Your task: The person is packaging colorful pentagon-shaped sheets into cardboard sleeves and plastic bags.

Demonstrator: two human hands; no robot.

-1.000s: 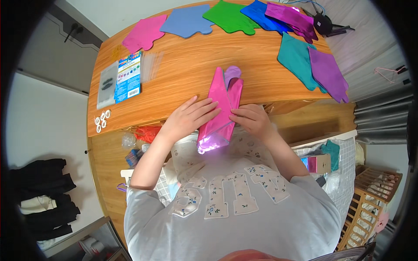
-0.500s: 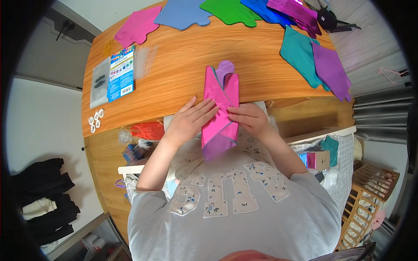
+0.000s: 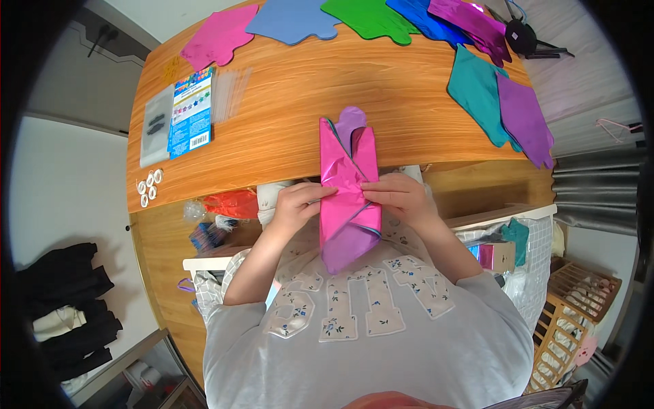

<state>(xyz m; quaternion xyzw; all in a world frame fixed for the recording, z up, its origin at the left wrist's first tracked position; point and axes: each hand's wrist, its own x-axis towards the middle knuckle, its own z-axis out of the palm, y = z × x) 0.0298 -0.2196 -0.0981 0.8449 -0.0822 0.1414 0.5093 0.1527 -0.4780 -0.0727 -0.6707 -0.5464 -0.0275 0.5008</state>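
Observation:
A folded pink foil balloon [image 3: 344,170] hangs partly over the table's near edge, in front of my body. Its flaps cross on top and show thin teal edges; a rounded purple tab [image 3: 351,119] sticks out at the far end and a purple point at the near end. My left hand [image 3: 301,204] grips the left side, its fingertips lying on the foil. From the right, my right hand [image 3: 398,198] has its fingers bent over the opposite side, pinching up creases near the middle. Both thumbs are mostly hidden.
Flat foil balloons in pink [image 3: 219,37], blue-grey [image 3: 289,20], green [image 3: 371,19] and teal [image 3: 480,95] line the far and right table edges. At left lie a blue printed card [image 3: 191,116], clear straws [image 3: 231,95] and white ribbon rolls [image 3: 150,187]. An open drawer [image 3: 477,184] sits below.
Both hands have drawn the folded balloon toward my body. My fingers, flat on the foil before, now bend and grip its sides, and the foil between them is creased.

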